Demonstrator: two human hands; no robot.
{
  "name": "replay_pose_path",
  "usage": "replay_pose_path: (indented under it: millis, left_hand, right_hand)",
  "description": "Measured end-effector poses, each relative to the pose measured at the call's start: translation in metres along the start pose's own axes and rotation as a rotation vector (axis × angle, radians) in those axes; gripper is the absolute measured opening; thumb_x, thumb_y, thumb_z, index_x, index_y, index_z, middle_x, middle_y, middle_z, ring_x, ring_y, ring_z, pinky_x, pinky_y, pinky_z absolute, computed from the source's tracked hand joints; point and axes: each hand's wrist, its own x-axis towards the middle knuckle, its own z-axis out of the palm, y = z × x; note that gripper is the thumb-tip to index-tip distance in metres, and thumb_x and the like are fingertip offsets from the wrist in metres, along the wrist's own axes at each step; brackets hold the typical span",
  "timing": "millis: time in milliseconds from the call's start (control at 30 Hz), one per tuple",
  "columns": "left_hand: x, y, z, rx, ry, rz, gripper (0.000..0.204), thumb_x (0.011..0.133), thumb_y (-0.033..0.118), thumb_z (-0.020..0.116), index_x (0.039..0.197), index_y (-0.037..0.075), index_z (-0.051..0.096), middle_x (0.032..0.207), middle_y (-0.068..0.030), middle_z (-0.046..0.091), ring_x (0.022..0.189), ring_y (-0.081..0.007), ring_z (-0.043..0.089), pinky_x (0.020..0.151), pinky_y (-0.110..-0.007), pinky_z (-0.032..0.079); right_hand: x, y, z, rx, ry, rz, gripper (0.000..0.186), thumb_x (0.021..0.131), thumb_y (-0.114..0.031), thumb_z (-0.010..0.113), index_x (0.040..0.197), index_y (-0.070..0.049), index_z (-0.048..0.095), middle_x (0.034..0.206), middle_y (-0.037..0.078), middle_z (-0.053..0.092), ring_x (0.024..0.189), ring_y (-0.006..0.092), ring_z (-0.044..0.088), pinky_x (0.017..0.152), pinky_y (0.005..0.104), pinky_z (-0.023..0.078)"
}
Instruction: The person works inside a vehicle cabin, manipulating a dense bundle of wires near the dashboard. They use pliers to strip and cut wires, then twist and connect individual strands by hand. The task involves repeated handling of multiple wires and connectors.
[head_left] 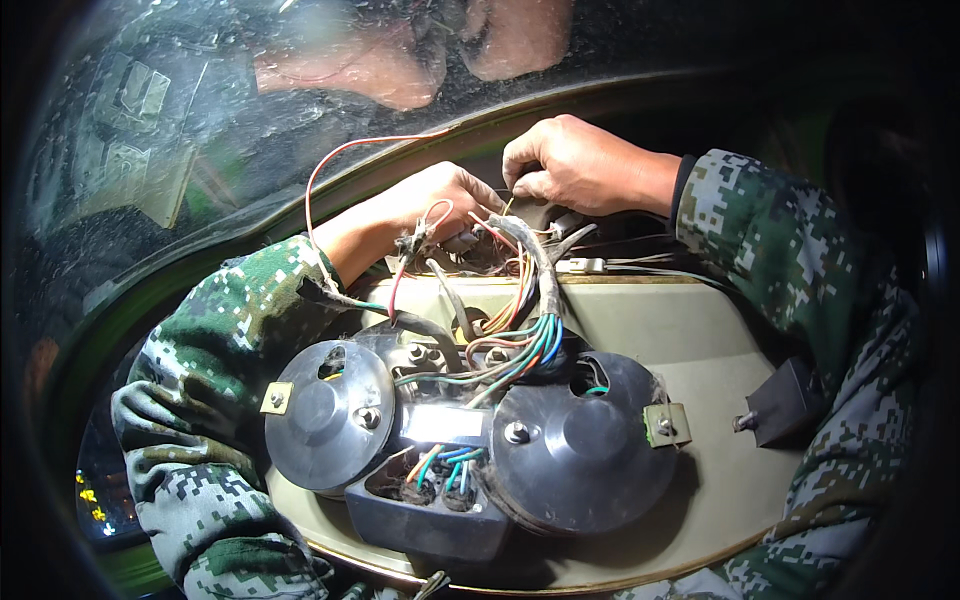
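Note:
Behind a beige dashboard panel (700, 340), the back of a black gauge cluster (571, 445) faces up, with round housings, bolts and a taped bundle of coloured wires (543, 270). My left hand (430, 205) reaches into the wires at the panel's top, fingers bent and closed, partly hidden by a loose red-wire loop. My right hand (575, 165), just right of it, pinches what looks like a thin yellowish wire (509, 205). The two hands' fingertips are close together above the bundle.
A scratched, dirty windscreen (200, 100) with reflections curves over the top left, edged by a dark frame (625, 100). A black bracket with a bolt (785, 405) sticks out at the panel's right. My camouflage sleeves flank the panel on both sides.

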Motion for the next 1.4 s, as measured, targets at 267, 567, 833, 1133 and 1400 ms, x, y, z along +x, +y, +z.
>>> replay_pose_path:
  millis: [267, 567, 833, 1133, 1400]
  left_hand:
    - [0.001, -0.015, -0.015, 0.053, 0.006, 0.011, 0.035, 0.093, 0.000, 0.063, 0.125, -0.002, 0.078, 0.104, -0.0106, 0.081, 0.086, -0.0106, 0.072, 0.074, -0.027, 0.059]
    - [-0.017, -0.005, -0.035, 0.241, -0.043, 0.255, 0.061, 0.110, 0.054, 0.055, 0.114, -0.004, 0.073, 0.094, -0.0105, 0.071, 0.087, -0.0158, 0.062, 0.081, -0.037, 0.052]
    - [-0.065, -0.003, -0.058, 0.479, 0.014, 0.203, 0.045, 0.113, 0.037, 0.059, 0.139, 0.001, 0.066, 0.119, -0.0107, 0.077, 0.106, -0.0148, 0.067, 0.096, -0.033, 0.054]
    - [-0.122, 0.044, -0.036, 0.917, 0.199, -0.098, 0.039, 0.108, 0.026, 0.059, 0.142, 0.008, 0.069, 0.139, -0.0130, 0.073, 0.122, -0.0266, 0.070, 0.109, -0.039, 0.052]
    - [-0.195, 0.088, 0.066, 0.878, 0.685, 0.234, 0.041, 0.110, 0.031, 0.057, 0.141, 0.005, 0.068, 0.142, -0.0202, 0.068, 0.124, -0.0322, 0.069, 0.109, -0.042, 0.053]
  right_hand:
    - [0.013, 0.004, -0.013, 0.004, -0.070, 0.077, 0.029, 0.091, 0.002, 0.061, 0.116, 0.006, 0.074, 0.098, 0.020, 0.079, 0.083, 0.0245, 0.077, 0.081, 0.0376, 0.062]
    - [-0.002, 0.012, -0.045, -0.141, -0.342, 0.255, 0.035, 0.094, -0.005, 0.065, 0.126, 0.004, 0.074, 0.102, 0.017, 0.081, 0.093, 0.0254, 0.079, 0.083, 0.0378, 0.064]
    - [0.016, 0.016, -0.049, -0.201, -0.379, 0.243, 0.035, 0.090, -0.007, 0.069, 0.124, 0.001, 0.075, 0.104, 0.016, 0.079, 0.093, 0.0241, 0.078, 0.079, 0.0378, 0.065]
    - [-0.002, 0.006, -0.072, -0.490, -0.350, 0.138, 0.040, 0.100, -0.017, 0.067, 0.138, -0.003, 0.069, 0.118, 0.018, 0.077, 0.103, 0.0256, 0.077, 0.083, 0.0380, 0.063]
    - [-0.054, 0.022, -0.081, -0.549, -0.267, -0.109, 0.047, 0.102, -0.026, 0.066, 0.142, -0.002, 0.066, 0.128, 0.019, 0.073, 0.112, 0.0272, 0.074, 0.093, 0.0398, 0.059]
